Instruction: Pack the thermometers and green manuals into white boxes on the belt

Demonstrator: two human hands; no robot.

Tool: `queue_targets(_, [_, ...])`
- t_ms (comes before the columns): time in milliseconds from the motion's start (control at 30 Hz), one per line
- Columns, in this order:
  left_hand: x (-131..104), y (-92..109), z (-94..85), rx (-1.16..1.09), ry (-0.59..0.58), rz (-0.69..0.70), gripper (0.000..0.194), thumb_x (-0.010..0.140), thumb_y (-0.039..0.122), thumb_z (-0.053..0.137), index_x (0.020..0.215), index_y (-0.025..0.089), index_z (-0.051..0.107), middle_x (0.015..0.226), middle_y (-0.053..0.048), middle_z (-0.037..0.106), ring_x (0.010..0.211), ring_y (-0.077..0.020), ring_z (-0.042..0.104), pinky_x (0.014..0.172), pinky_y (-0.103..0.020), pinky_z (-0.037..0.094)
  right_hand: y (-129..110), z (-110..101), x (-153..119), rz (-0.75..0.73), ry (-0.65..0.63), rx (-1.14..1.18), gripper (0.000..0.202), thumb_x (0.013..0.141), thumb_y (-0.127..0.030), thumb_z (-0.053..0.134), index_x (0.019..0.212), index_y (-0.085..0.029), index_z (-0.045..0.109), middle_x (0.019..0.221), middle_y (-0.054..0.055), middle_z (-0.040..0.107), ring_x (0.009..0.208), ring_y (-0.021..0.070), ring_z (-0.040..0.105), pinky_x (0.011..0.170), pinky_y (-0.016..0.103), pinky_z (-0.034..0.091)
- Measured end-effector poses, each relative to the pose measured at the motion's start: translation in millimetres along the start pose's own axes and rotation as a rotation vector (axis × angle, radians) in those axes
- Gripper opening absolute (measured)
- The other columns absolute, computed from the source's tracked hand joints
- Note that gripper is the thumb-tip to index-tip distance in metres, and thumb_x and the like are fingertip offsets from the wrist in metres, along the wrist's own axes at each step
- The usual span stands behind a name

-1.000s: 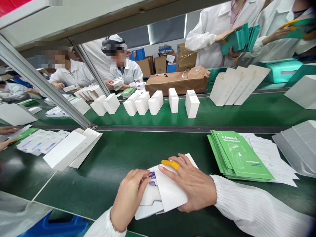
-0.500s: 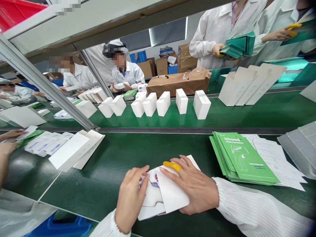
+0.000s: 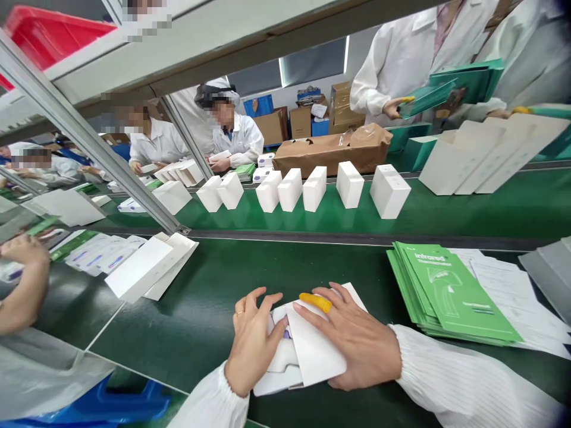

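Observation:
In the head view, a white box [image 3: 316,351] lies tilted on the green work surface in front of me. From its left side shows a white tray [image 3: 282,356] with a white device and a bit of purple, partly covered. My right hand [image 3: 357,339], a yellow finger cot on one finger, is closed over the right part of the box, its thumb side lying on the white face. My left hand [image 3: 256,342] is over the tray's left end, thumb touching near the purple part, the other fingers spread and raised.
To the right lies a stack of green booklets [image 3: 455,291] beside white leaflets [image 3: 504,291]. Open white boxes [image 3: 143,264] lean at the left, near a co-worker's arm [image 3: 27,285]. Several white boxes [image 3: 350,185] stand across the divider [image 3: 285,239]. Co-workers sit and stand beyond.
My left hand's fingers have lifted and spread, and its thumb has moved onto the tray. The right hand stays on the box. The view has shifted slightly; the co-worker's arm at left shows more.

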State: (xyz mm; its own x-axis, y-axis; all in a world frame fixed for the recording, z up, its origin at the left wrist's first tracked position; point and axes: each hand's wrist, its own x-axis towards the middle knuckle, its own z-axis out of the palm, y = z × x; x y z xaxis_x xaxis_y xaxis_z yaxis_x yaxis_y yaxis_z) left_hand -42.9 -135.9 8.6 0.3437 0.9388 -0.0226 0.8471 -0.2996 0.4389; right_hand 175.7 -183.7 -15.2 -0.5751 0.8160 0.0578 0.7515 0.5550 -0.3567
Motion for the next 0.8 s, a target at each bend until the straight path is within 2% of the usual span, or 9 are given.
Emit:
queue_targets(133, [-1.1,-10.2,-17.8,-0.084,-0.031,-0.019,0.036,0.088,0.041,0.044,0.123,0.037,0.05,0.135,-0.002,0.043,0.126,-0.0261,0.033,0.103,-0.049,0.03,-0.4,-2.2,-0.1,0.018,-0.016,0.017,0.125,0.047,-0.044,0.074,0.148,-0.026,0.003,0.14,0.018,0.036,0.129,0.0435,0.023,0.104,0.066,0.003])
queue_targets(233, [-14.5,-26.5,-28.7,-0.19,-0.003,-0.193,0.048,0.086,0.055,0.04,0.127,0.03,0.047,0.136,-0.005,0.046,0.125,-0.0271,0.04,0.102,-0.047,0.036,-0.1,-3.6,0.0,0.02,-0.012,0.044,0.124,0.048,-0.046,0.073,0.148,-0.027,0.003,0.14,0.018,0.036,0.129,0.0454,0.024,0.103,0.068,0.003])
queue_targets(300, [-28.8,-36.7,-26.6,-0.281,-0.037,-0.362,0.056,0.084,0.062,0.039,0.123,0.024,0.052,0.131,-0.009,0.052,0.12,-0.0286,0.047,0.1,-0.045,0.04,-0.2,-3.0,0.1,0.021,-0.012,0.06,0.123,0.048,-0.046,0.073,0.148,-0.027,0.004,0.14,0.019,0.037,0.129,0.0467,0.025,0.102,0.07,0.004])
queue_targets(367, [-44.0,-42.9,-15.6,-0.39,-0.086,-0.422,0.059,0.083,0.064,0.038,0.116,0.021,0.058,0.124,-0.01,0.058,0.115,-0.0284,0.052,0.099,-0.042,0.042,-1.1,-1.4,0.9,0.02,-0.004,0.067,0.123,0.047,-0.044,0.074,0.148,-0.027,0.005,0.139,0.02,0.037,0.128,0.0482,0.026,0.1,0.071,0.005])
queue_targets(467, [-60.4,-42.2,9.1,-0.534,-0.094,-0.287,0.057,0.084,0.063,0.039,0.113,0.02,0.063,0.124,-0.011,0.057,0.114,-0.0257,0.053,0.101,-0.038,0.042,-4.1,0.9,4.2,-0.008,0.023,0.079,0.123,0.046,-0.041,0.073,0.148,-0.028,0.006,0.138,0.02,0.039,0.125,0.0493,0.029,0.098,0.073,0.007])
queue_targets(567, [-63.4,-32.8,26.3,-0.497,0.017,-0.199,0.057,0.085,0.06,0.04,0.12,0.021,0.061,0.128,-0.011,0.053,0.118,-0.0261,0.049,0.103,-0.041,0.04,-7.5,1.8,8.6,-0.016,0.098,0.086,0.118,0.049,-0.039,0.07,0.148,-0.028,0.007,0.137,0.019,0.039,0.123,0.0473,0.031,0.097,0.072,0.009])
queue_targets(667, [-57.7,-19.8,28.0,-0.388,0.16,-0.108,0.054,0.087,0.06,0.037,0.118,0.025,0.063,0.125,-0.012,0.056,0.113,-0.0279,0.051,0.101,-0.047,0.041,-10.4,3.1,10.9,-0.018,0.217,0.094,0.114,0.051,-0.036,0.068,0.147,-0.027,0.008,0.135,0.017,0.038,0.121,0.0441,0.032,0.098,0.07,0.012])
queue_targets(800, [-50.3,-2.3,15.1,-0.316,0.299,0.017,0.047,0.086,0.059,0.04,0.108,0.028,0.069,0.122,-0.011,0.058,0.11,-0.0288,0.053,0.1,-0.049,0.042,-16.0,6.5,11.8,-0.023,0.374,0.125,0.11,0.054,-0.036,0.067,0.147,-0.028,0.008,0.136,0.014,0.034,0.122,0.0409,0.028,0.099,0.064,0.021])
